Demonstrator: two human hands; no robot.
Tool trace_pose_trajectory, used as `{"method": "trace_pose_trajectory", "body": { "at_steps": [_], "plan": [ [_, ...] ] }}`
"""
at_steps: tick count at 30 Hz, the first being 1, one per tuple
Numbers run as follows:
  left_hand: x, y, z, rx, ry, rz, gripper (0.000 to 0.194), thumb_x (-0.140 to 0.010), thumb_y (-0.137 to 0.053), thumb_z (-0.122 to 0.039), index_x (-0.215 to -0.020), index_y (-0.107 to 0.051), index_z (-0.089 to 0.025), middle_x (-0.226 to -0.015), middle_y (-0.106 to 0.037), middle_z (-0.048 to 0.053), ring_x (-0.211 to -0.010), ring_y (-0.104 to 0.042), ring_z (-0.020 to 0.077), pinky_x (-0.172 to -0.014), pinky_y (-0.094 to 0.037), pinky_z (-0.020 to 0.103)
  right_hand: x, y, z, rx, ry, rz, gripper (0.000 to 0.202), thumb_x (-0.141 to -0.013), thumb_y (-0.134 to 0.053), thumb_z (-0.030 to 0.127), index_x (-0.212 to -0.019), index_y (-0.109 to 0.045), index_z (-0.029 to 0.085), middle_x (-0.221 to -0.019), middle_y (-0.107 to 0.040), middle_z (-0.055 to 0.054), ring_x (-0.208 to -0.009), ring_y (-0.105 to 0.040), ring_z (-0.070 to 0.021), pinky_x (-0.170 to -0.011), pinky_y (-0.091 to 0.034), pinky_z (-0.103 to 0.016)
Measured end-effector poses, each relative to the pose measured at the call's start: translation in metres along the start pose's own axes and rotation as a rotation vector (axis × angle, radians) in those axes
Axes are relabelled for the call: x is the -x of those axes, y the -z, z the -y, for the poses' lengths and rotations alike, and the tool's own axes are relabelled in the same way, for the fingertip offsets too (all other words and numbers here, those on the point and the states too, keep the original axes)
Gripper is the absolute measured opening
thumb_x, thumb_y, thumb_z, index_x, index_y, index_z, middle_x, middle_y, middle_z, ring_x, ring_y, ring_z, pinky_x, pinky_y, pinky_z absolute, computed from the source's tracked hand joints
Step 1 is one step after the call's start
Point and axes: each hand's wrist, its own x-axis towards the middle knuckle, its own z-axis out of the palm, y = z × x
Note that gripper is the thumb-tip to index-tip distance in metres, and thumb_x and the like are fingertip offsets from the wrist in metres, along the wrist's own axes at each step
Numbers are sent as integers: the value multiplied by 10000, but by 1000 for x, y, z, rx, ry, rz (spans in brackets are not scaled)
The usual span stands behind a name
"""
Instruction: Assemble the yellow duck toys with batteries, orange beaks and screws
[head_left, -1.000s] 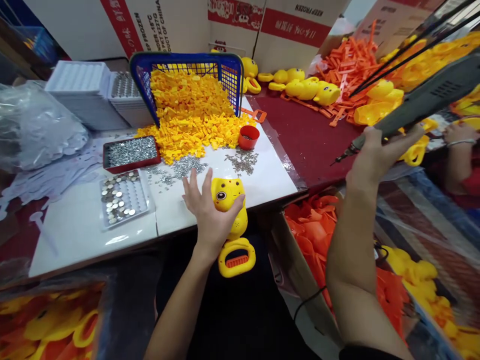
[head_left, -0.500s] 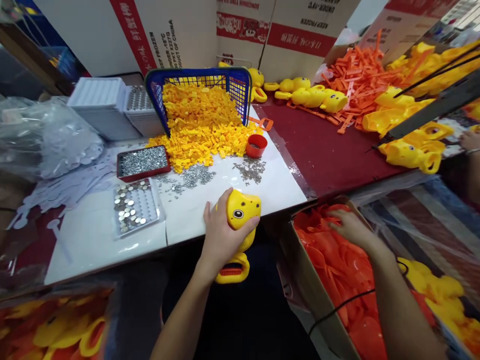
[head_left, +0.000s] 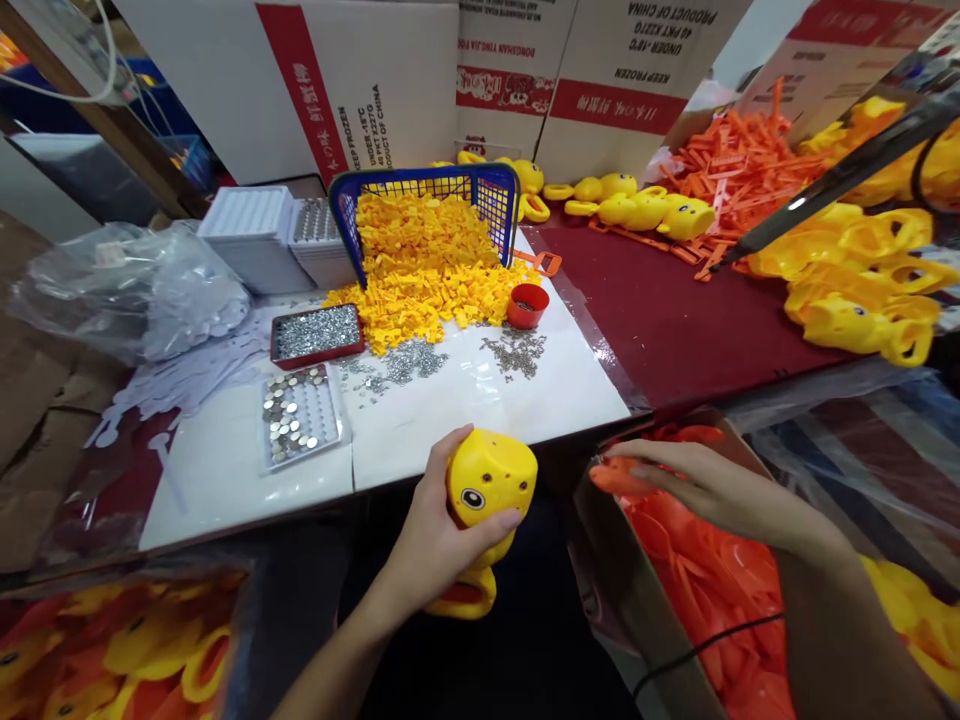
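My left hand (head_left: 431,545) is wrapped round a yellow plastic duck toy (head_left: 501,468), held over my lap just off the table's front edge. The duck's head, with a printed eye and small dark holes, faces up; a looped handle part hangs below. To the right, my right hand (head_left: 701,488) grips an orange plastic piece (head_left: 619,476) above the near rim of a cardboard box. Loose orange plastic parts (head_left: 712,590) fill that box. Most of the gripped piece's shape is hidden behind my fingers.
On the white table top (head_left: 420,450) stand a blue basket (head_left: 516,215) spilling yellow parts (head_left: 427,270), a red tray of metal pieces (head_left: 316,334), a red cup (head_left: 527,306) and a tray of round discs (head_left: 300,418). A dark bar (head_left: 810,195) juts in from the right.
My right hand has risen out of the box of orange parts and moved left, now with an orange piece. My left hand still holds the duck, now tilted slightly differently. The view has shifted.
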Motion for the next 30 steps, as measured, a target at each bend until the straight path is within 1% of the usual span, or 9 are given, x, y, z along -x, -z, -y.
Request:
{"method": "trace_pose_trajectory", "body": {
  "at_steps": [1,3,5,7,12,18,23,27,30],
  "plan": [
    [1,0,-3,29,39,56,784,-706,-822,-373,-1395,-463,-268,-1254,-624,74,-1058,-666,253,-939,-572,388,-8,-8,15,-6,43,55,243,-990,-555,387,-1136,-734,313,-964,-775,-24,-825,-728,-195,-738,-598,-318],
    [1,0,-6,83,112,167,789,-710,-811,-386,-1400,-452,-254,-1199,-641,71,-985,-673,242,-879,-587,377,-25,-25,41,44,288,155,324,-1042,-417,242,-1225,-685,229,-884,-738,-51,-765,-680,-163,-696,-554,-284],
    [1,2,-6,112,165,205,776,-723,-794,-406,-1400,-448,-245,-1164,-648,65,-925,-674,228,-829,-590,368,-41,-42,56,149,482,117,351,-1042,-353,178,-1173,-678,150,-795,-682,-65,-704,-601,-164,-655,-500,-285],
    [2,6,-3,108,173,167,763,-711,-802,-414,-1373,-465,-238,-1151,-650,57,-920,-670,224,-831,-585,368,-52,-54,63,244,557,81,328,-1032,-353,155,-1090,-675,126,-761,-640,-66,-689,-544,-171,-645,-458,-292],
    [10,20,10,192,250,122,709,-685,-829,-385,-1300,-503,-251,-1033,-675,23,-884,-678,220,-780,-589,357,-64,-70,64,270,566,141,220,-1017,-424,131,-983,-641,140,-774,-612,-50,-732,-510,-170,-692,-417,-278],
    [16,27,16,286,289,139,673,-686,-834,-390,-1257,-508,-245,-1043,-669,19,-889,-675,208,-781,-577,342,-63,-83,70,366,640,41,279,-981,-385,55,-931,-649,131,-741,-594,-56,-723,-455,-191,-679,-370,-293],
    [18,31,16,258,284,138,685,-654,-834,-377,-1238,-507,-231,-1051,-653,26,-903,-664,216,-780,-573,345,-59,-86,73,404,640,63,299,-966,-371,29,-898,-638,145,-745,-576,-54,-735,-451,-191,-685,-356,-292],
    [19,37,17,262,281,198,710,-647,-849,-342,-1258,-501,-243,-1034,-638,12,-853,-646,185,-734,-562,307,-54,-89,76,373,594,140,258,-953,-404,18,-920,-627,145,-751,-557,-38,-715,-454,-171,-659,-348,-273],
    [17,42,18,292,310,260,725,-645,-870,-336,-1264,-503,-249,-1032,-636,4,-844,-641,172,-714,-553,282,-51,-94,79,464,650,87,226,-987,-418,66,-931,-622,146,-755,-557,-42,-717,-443,-177,-656,-345,-288]
  ]
}}
